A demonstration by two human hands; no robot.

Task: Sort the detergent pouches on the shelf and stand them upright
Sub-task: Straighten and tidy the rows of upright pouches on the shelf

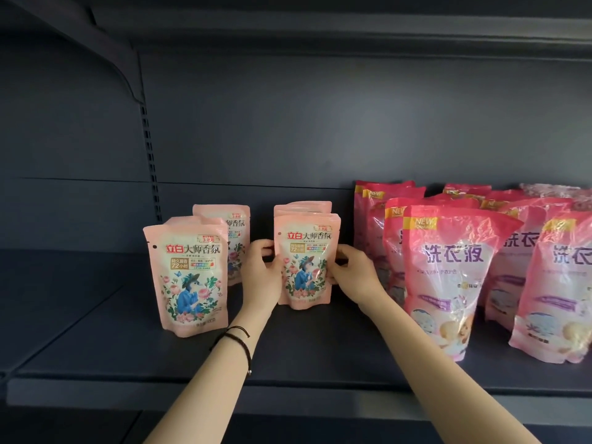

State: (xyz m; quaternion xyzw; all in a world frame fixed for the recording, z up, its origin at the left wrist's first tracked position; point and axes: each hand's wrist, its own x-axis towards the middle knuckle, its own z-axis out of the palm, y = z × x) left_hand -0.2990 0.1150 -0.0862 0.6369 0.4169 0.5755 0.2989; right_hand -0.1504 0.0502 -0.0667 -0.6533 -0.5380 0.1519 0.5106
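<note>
A small pale-pink detergent pouch (306,261) stands upright mid-shelf, with at least one more of its kind right behind it. My left hand (261,274) grips its left edge and my right hand (354,275) grips its right edge, thumbs on the front. To the left, another small pink pouch (187,280) stands upright in front, with two more (235,238) behind it. On the right stand several large red-pink pouches (448,280), packed in rows.
The dark shelf board (96,331) is bare at the left. Its front lip (320,395) runs across below my forearms. A slotted upright (150,161) stands at the back left, and the shelf above overhangs.
</note>
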